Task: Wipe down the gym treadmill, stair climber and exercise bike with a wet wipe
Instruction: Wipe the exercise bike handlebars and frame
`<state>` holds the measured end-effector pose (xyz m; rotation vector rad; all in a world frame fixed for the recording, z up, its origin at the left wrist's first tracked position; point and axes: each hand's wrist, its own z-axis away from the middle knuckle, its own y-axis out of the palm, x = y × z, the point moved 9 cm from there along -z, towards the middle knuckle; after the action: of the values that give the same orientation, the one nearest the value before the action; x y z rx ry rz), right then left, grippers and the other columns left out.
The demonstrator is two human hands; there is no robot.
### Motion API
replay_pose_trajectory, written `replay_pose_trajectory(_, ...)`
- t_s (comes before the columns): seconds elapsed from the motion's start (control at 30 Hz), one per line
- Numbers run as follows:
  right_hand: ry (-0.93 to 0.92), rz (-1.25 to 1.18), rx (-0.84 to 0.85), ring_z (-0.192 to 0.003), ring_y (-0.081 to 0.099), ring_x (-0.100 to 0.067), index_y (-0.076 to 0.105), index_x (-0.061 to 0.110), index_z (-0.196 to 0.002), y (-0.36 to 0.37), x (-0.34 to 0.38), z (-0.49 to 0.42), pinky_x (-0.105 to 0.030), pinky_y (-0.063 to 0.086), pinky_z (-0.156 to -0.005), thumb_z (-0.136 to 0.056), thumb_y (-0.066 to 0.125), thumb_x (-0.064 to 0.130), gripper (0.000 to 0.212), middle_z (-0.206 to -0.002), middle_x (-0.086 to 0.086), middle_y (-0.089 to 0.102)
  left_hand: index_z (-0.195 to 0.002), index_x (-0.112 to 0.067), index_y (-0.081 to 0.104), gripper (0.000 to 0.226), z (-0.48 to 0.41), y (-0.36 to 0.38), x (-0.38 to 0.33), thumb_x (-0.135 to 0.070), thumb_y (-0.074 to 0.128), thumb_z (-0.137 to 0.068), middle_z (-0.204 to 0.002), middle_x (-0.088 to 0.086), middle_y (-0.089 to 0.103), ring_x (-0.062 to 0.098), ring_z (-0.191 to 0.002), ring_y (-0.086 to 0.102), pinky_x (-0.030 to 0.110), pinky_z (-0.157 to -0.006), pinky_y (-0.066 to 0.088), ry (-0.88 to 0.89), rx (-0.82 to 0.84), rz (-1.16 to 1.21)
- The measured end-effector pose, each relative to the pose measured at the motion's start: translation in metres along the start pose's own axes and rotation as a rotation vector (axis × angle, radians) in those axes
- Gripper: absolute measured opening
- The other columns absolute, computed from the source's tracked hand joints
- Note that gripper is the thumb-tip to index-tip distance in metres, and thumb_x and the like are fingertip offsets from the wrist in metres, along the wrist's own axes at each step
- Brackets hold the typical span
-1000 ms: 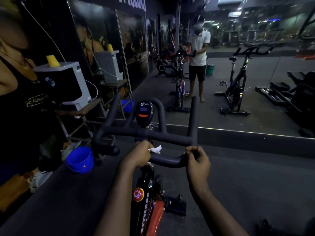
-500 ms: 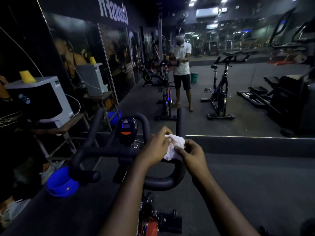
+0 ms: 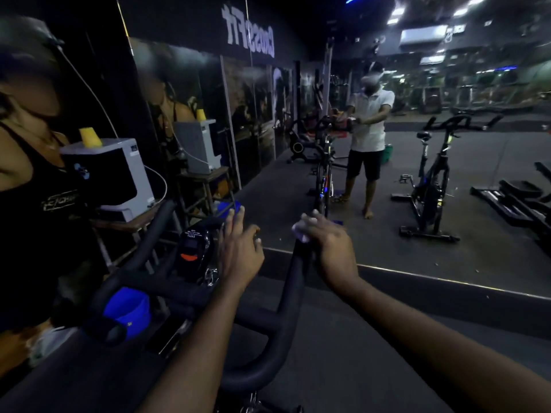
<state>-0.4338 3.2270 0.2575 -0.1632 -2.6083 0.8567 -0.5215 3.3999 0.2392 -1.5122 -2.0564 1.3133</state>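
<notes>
Right hand (image 3: 329,248) is curling over the wet wipe (image 3: 300,234), pressing it onto the top end of the right handlebar horn (image 3: 293,281) of the exercise bike (image 3: 179,292), just right of frame centre. Left hand (image 3: 238,248) is hovering with fingers straight and spread, holding nothing. It is sitting just left of that horn, beside the console (image 3: 192,248); cannot tell if it is touching anything.

Key relation: the horn's long axis is running from lower centre of the frame up to the wipe, leaning slightly right. The rest of its length is lying below the right hand, toward the person. Right hand is the nearer one, sitting on the bar. My read: the next stroke is going down along the horn toward the curved bend (image 3: 262,368) at bottom centre.

Left horn (image 3: 142,242) is rising at centre left, on the left hand's side. Blue bucket (image 3: 128,311) is showing behind the bars at lower left. Mirror (image 3: 492,248) is filling the upper right, reflecting the person.
</notes>
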Motion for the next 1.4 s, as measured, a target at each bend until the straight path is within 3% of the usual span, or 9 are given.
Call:
replay_pose_trajectory(0.13,-0.416,0.071,0.398,-0.137,0.052,-0.018,0.076,0.018,-0.117,0.05,0.02,0.042,-0.039,0.041,-0.11,-0.09,0.053,0.017,0.035,-0.136,0.001,0.066,-0.117,-0.014,0.071,0.028,0.0,0.021,0.008,-0.014,0.057,-0.093,-0.161,0.01,0.036,0.025,-0.155,0.016,0.038,-0.127,0.008,0.046,0.064,-0.094)
replay_pose_trajectory(0.33,-0.074,-0.044,0.114,-0.139,0.05,-0.026,0.071,0.016,-0.128,0.018,-0.024,-0.008,-0.045,0.039,-0.114,-0.083,0.066,-0.004,0.05,-0.134,-0.003,0.067,-0.103,-0.006,0.077,0.027,-0.001,0.019,0.009,0.004,0.06,-0.084,-0.141,0.01,0.06,0.03,-0.145,0.039,0.043,-0.126,0.014,0.088,0.001,-0.001)
replay_pose_trajectory(0.47,-0.424,0.051,0.265,-0.135,0.054,-0.02,0.073,0.017,-0.125,0.049,0.021,0.032,-0.031,0.033,-0.116,-0.08,0.076,0.006,0.046,-0.133,0.0,0.067,-0.1,-0.009,0.077,0.028,-0.001,0.023,0.011,0.005,0.062,-0.081,-0.14,0.009,0.061,0.031,-0.145,0.038,0.044,-0.127,0.01,0.114,0.022,0.018)
replay_pose_trajectory(0.67,0.148,-0.016,-0.198,-0.121,0.063,-0.029,0.076,0.011,-0.118,-0.011,-0.052,-0.032,-0.041,0.047,-0.105,-0.087,0.051,0.01,0.04,-0.122,-0.008,0.073,-0.095,-0.013,0.078,0.035,0.0,0.025,0.013,0.011,0.06,-0.077,-0.14,0.007,0.061,0.032,-0.147,0.033,0.041,-0.125,-0.002,0.187,0.074,0.052)
replay_pose_trajectory(0.8,0.219,-0.137,0.0,-0.101,0.069,-0.025,0.08,0.012,-0.097,0.021,-0.049,-0.04,-0.03,0.05,-0.088,-0.078,0.053,-0.011,0.04,-0.105,-0.004,0.076,-0.094,-0.015,0.078,0.038,0.002,0.024,0.014,0.012,0.059,-0.075,-0.137,0.005,0.064,0.03,-0.144,0.038,0.044,-0.126,0.001,0.204,0.07,0.059)
replay_pose_trajectory(1.0,0.158,-0.188,0.104,-0.099,0.068,-0.02,0.077,0.006,-0.093,0.031,-0.05,-0.043,-0.033,0.052,-0.089,-0.084,0.051,-0.013,0.034,-0.102,-0.005,0.075,-0.096,-0.02,0.077,0.041,0.002,0.026,0.014,0.009,0.057,-0.075,-0.135,-0.002,0.065,0.023,-0.141,0.041,0.045,-0.127,0.002,0.2,0.093,0.051)
replay_pose_trajectory(1.1,0.53,-0.519,0.084,-0.092,0.071,-0.013,0.079,0.007,-0.087,0.044,-0.084,-0.045,-0.033,0.054,-0.089,-0.09,0.06,-0.001,0.021,-0.09,-0.005,0.079,-0.095,-0.02,0.077,0.039,0.002,0.025,0.014,0.008,0.057,-0.076,-0.132,-0.003,0.066,0.023,-0.14,0.042,0.045,-0.127,0.003,0.197,0.089,0.057)
replay_pose_trajectory(1.2,0.885,-0.891,-0.087,-0.09,0.067,-0.028,0.075,-0.008,-0.092,0.068,-0.103,-0.013,-0.044,0.054,-0.087,-0.084,0.076,0.012,0.021,-0.098,-0.024,0.075,-0.095,-0.019,0.076,0.039,0.003,0.023,0.012,0.009,0.056,-0.076,-0.13,-0.003,0.067,0.023,-0.139,0.043,0.045,-0.127,0.004,0.193,0.082,0.073)
replay_pose_trajectory(1.4,1.034,-1.035,-0.102,-0.084,0.073,-0.021,0.08,0.003,-0.085,0.1,-0.071,0.062,-0.029,0.057,-0.071,-0.093,0.058,0.005,0.024,-0.093,-0.015,0.078,-0.092,-0.017,0.076,0.042,0.003,0.022,0.015,0.013,0.055,-0.072,-0.126,-0.001,0.069,0.023,-0.137,0.046,0.046,-0.127,0.007,0.187,0.062,0.095)
